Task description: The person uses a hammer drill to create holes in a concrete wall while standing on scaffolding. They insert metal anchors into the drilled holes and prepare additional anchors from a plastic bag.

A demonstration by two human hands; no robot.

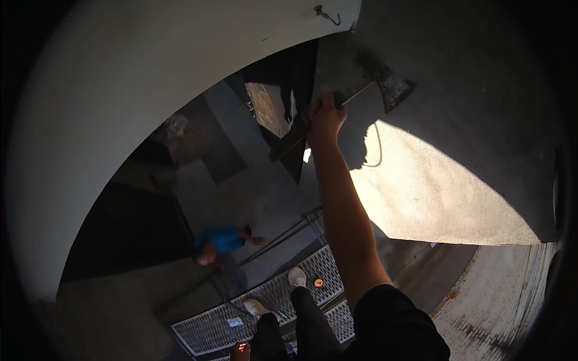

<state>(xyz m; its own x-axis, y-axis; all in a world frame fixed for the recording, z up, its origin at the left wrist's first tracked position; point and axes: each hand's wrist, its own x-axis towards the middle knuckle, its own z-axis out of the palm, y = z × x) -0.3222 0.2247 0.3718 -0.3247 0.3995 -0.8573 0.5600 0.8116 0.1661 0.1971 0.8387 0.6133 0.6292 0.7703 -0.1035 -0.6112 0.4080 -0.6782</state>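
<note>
My right arm reaches up and forward from the lower right. At its end my right hand (325,117) is closed round the handle of a scraper (395,90). The tool's thin shaft runs up and right to a flared, dark, stained head, which lies against or just in front of the grey wall (475,78); contact cannot be told. Its handle sticks out below the hand to the lower left. Shadow hides most of my fingers. I cannot see my left hand.
My feet stand on a raised metal mesh platform (211,331) beside a small orange round object (318,282). Below left, a blurred person in blue (220,240) is on the floor. A curved white surface (132,84) with a metal hook (328,15) arches overhead. Sunlight crosses the wall.
</note>
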